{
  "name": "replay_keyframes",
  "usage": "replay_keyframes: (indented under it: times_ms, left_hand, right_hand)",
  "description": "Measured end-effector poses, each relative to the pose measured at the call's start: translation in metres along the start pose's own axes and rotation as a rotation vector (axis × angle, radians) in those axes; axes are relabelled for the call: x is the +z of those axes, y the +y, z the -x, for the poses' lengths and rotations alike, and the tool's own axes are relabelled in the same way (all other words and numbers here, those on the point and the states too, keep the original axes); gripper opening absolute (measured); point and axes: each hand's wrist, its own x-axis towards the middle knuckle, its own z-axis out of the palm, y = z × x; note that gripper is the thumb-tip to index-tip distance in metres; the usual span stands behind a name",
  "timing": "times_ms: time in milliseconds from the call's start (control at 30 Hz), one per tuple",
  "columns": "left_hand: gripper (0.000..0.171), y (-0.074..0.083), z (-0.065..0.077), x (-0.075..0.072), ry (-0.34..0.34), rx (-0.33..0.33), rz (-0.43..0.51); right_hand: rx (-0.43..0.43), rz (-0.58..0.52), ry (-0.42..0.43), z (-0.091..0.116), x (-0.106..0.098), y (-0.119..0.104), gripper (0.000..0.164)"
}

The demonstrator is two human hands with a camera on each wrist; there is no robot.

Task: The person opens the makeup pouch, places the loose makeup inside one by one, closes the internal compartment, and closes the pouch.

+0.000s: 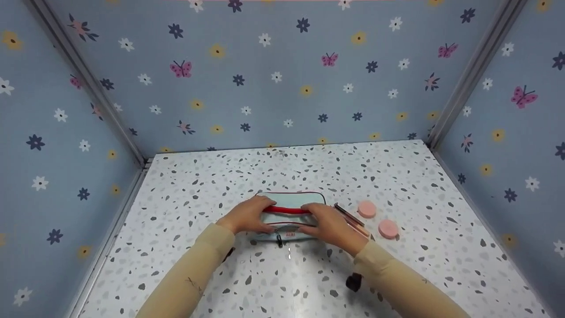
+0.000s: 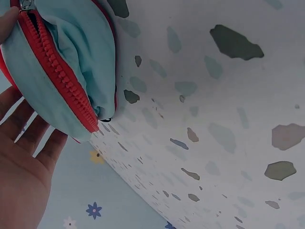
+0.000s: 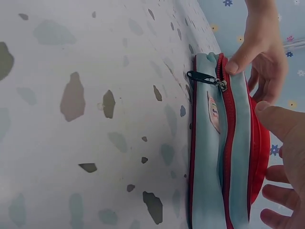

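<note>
A light blue pencil case (image 1: 291, 198) with red piping and a red strip across its top lies on the speckled table before me. My left hand (image 1: 249, 215) grips its left end, thumb at the front edge and fingers over the top. At the other end my right hand (image 1: 330, 224) holds it the same way. The red zipper (image 2: 55, 67) looks partly parted near its slider in the left wrist view. A black zip pull (image 3: 201, 77) hangs at the front in the right wrist view. The inside of the case is hidden.
To the right of the case lie thin pencil-like sticks (image 1: 356, 226), partly behind my right hand. Two round pink pieces (image 1: 367, 209) sit beyond them. A small black object (image 1: 353, 282) shows by my right forearm. Flower-patterned walls (image 1: 273, 88) enclose the table (image 1: 194, 176) at the back and sides.
</note>
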Motion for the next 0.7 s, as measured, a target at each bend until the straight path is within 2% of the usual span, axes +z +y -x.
replay_keyframes:
  times_ms: [300,400,700]
  left_hand:
    - [0.063,-0.003,-0.003,-0.001,0.011,0.042,0.0]
    - [0.059,-0.004,-0.004,-0.002,0.018,0.027,0.031]
    - [0.049,-0.003,-0.009,-0.005,0.045,-0.035,0.134]
  right_hand:
    - [-0.121,0.008,0.132,0.012,0.002,-0.002,0.05]
    - [-0.145,-0.016,0.16,0.015,0.002,-0.005,0.05]
    - [-0.126,-0.044,0.137,0.017,0.002,-0.017,0.049]
